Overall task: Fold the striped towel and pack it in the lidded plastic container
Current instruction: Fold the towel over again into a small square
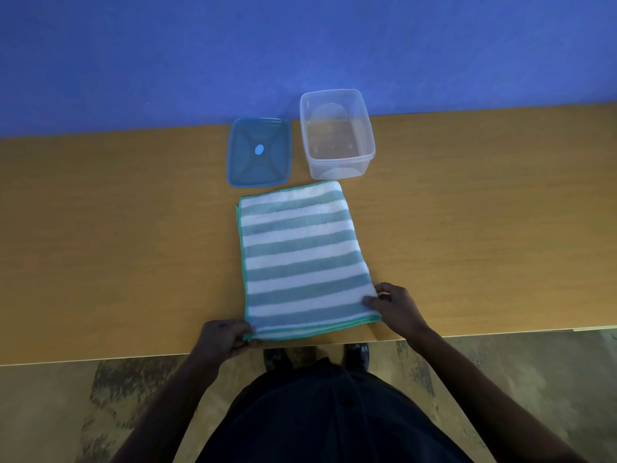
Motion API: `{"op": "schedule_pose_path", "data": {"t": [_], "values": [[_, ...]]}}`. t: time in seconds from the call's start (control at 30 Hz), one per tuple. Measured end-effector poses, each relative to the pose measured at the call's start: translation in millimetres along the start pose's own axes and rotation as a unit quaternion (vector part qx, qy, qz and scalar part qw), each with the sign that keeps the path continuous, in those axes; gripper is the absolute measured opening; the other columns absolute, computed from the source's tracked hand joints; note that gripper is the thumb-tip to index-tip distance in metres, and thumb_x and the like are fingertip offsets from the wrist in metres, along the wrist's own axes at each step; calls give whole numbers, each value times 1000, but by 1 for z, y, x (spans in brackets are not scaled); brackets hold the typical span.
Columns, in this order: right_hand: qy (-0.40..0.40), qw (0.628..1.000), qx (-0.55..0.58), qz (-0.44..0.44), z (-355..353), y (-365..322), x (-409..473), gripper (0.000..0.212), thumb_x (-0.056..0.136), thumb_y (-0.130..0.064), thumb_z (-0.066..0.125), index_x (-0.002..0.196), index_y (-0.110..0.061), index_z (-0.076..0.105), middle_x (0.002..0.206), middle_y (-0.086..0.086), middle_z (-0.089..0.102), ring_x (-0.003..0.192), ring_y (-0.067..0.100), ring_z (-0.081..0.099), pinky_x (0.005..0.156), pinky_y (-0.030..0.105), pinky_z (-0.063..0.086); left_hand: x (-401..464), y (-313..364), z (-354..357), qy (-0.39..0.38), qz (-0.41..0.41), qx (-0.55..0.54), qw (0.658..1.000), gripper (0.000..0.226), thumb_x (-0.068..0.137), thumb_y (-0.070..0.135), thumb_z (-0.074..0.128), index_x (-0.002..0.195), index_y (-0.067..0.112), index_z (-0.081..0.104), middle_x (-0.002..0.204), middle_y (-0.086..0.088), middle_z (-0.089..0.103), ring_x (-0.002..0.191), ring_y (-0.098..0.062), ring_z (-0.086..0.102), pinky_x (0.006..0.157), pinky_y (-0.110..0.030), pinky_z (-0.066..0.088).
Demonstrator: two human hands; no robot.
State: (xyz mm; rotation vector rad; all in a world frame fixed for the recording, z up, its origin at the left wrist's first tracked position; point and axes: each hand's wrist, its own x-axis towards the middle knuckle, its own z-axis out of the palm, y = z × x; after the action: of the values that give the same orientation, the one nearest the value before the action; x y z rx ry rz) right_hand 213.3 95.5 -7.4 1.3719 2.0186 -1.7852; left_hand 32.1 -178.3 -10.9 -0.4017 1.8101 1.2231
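The striped towel (pixel 302 259), teal and white with a green hem, lies folded double on the wooden table (pixel 117 235), its near edge at the table's front. My left hand (pixel 222 337) pinches the towel's near left corner. My right hand (pixel 394 307) grips the near right corner, thumb on top. Behind the towel stands the clear plastic container (pixel 337 133), uncovered and with nothing inside. Its blue lid (pixel 258 152) lies flat on the table just left of it.
A blue wall (pixel 300 45) rises right behind the table. The table's front edge runs just under my hands, with patterned floor (pixel 66 412) and my shoes below it.
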Motion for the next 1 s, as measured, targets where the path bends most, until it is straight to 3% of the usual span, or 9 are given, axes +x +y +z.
{"op": "schedule_pose_path", "data": {"t": [0.13, 0.23, 0.33, 0.43, 0.5, 0.7, 0.8, 0.9, 1.0], "values": [[14, 999, -15, -27, 2, -8, -3, 20, 92, -18, 63, 109, -14, 54, 90, 5, 72, 60, 6, 70, 45, 17, 50, -4, 11, 1, -18, 19, 12, 1000, 1, 79, 4, 71, 80, 3, 71, 82, -10, 73, 73, -22, 73, 56, -27, 56], [30, 998, -3, -62, -2, -18, -8, 28, 90, -12, 63, 114, -16, 49, 84, 3, 71, 52, 1, 66, 42, 15, 46, -8, 20, 0, -28, 39, -24, 999, 12, 80, 1, 70, 90, 6, 68, 89, -14, 74, 71, -23, 74, 59, -28, 60], [7, 994, 6, -105, -10, -30, -16, 24, 91, -7, 59, 111, -17, 53, 83, 4, 71, 52, 2, 64, 43, 15, 45, -14, 28, -7, -51, 74, -42, 995, 34, 81, 2, 69, 104, 27, 69, 87, -6, 77, 78, -26, 75, 64, -30, 61], [-13, 994, 3, -112, -18, -42, -24, 11, 93, -9, 58, 92, -15, 67, 88, 7, 70, 58, 11, 63, 49, 22, 47, -24, 36, -15, -92, 109, -5, 990, 25, 85, 4, 64, 97, 21, 78, 98, -7, 76, 86, -24, 74, 68, -28, 60], [-29, 993, 18, -110, -24, -48, -30, 21, 93, -8, 56, 82, -16, 72, 89, 5, 69, 68, 15, 61, 52, 23, 47, -31, 40, -19, -109, 125, 23, 986, 18, 86, 4, 63, 91, 11, 78, 101, -9, 75, 91, -23, 73, 69, -27, 59], [-180, 978, 43, -91, -49, -65, -35, 44, 74, 3, 59, 113, -17, 68, 115, 5, 65, 97, 16, 63, 71, 24, 52, -53, 55, -30, -163, 199, 48, 965, 42, 65, 2, 77, 104, 16, 75, 95, -4, 76, 87, -15, 71, 71, -19, 55], [-185, 976, -29, -112, -53, -72, -26, 57, 77, 11, 65, 120, -25, 61, 118, -1, 64, 107, 7, 62, 78, 20, 53, -51, 62, -23, -120, 260, 87, 954, 49, 63, -13, 77, 99, 20, 76, 81, -2, 72, 74, -11, 66, 68, -22, 57], [-158, 971, -63, -168, -50, -79, -10, 39, 83, -1, 70, 115, -22, 65, 112, -3, 67, 98, 1, 65, 77, 14, 51, -37, 72, -14, -37, 342, 161, 925, 40, 68, -7, 79, 89, 26, 75, 80, 8, 75, 68, -1, 66, 64, -13, 52], [-101, 965, -67, -231, -41, -84, 10, 19, 89, -7, 66, 105, -15, 70, 102, 2, 71, 90, 9, 66, 75, 20, 50, -16, 80, -10, 11, 373, 166, 913, 29, 79, 5, 75, 84, 34, 72, 64, 4, 68, 55, -2, 57, 57, -18, 45]]}}
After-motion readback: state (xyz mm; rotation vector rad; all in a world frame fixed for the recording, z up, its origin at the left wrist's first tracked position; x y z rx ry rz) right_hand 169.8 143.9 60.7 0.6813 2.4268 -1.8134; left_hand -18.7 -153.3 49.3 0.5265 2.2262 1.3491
